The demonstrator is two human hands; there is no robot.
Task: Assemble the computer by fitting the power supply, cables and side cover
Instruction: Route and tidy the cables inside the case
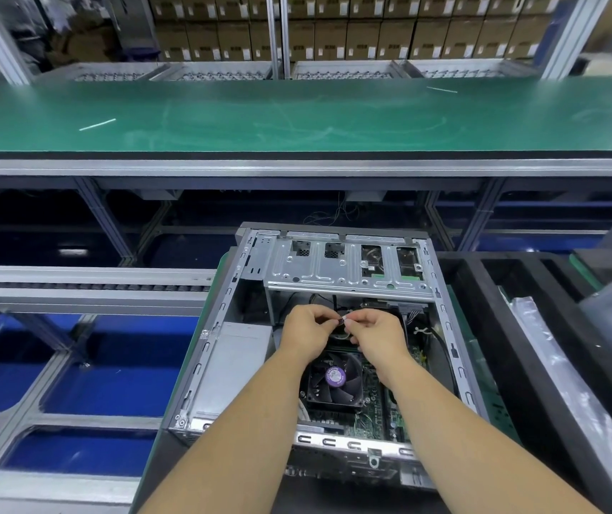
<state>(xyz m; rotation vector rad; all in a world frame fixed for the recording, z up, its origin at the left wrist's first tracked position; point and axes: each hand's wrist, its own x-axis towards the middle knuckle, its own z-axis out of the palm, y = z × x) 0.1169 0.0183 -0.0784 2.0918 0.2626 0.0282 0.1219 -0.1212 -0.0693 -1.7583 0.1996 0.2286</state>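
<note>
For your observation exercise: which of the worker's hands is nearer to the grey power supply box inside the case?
Left. The left hand hovers just beyond the power supply, near its far right corner; the right hand is further right, above the fan side.

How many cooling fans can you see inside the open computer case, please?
1: a black cooling fan with a purple hub label sits on the motherboard, just below both hands. Others may be hidden under the hands or the drive cage.

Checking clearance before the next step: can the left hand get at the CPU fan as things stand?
Probably yes. The fan lies uncovered in the open case, just below the left hand, though that hand is busy pinching a small connector.
</note>
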